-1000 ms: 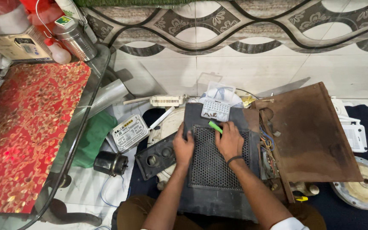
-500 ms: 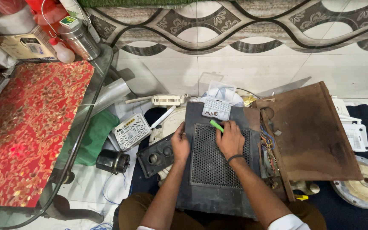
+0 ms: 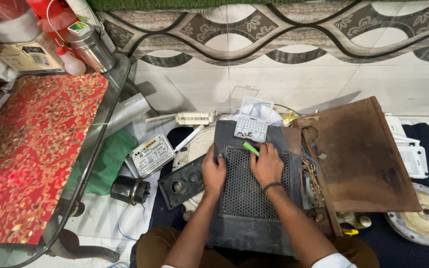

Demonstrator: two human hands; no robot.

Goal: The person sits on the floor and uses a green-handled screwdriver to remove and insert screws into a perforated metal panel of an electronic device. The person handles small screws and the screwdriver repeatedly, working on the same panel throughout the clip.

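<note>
Head view: two hands rest on a dark perforated speaker panel [image 3: 247, 191] lying on the person's lap.

Compared with half a second ago, both hands stay in place; only the framing has shifted slightly. The left hand [image 3: 214, 173] lies flat with fingers spread loosely on the panel's left edge, gripping nothing. The right hand [image 3: 267, 164] has its fingers curled around one green-handled tool [image 3: 250, 148], whose tip is hidden under the fingers. One small white parts box [image 3: 250, 128] sits at the panel's far edge; one brown wooden board [image 3: 361, 154] leans just beside it.
</note>
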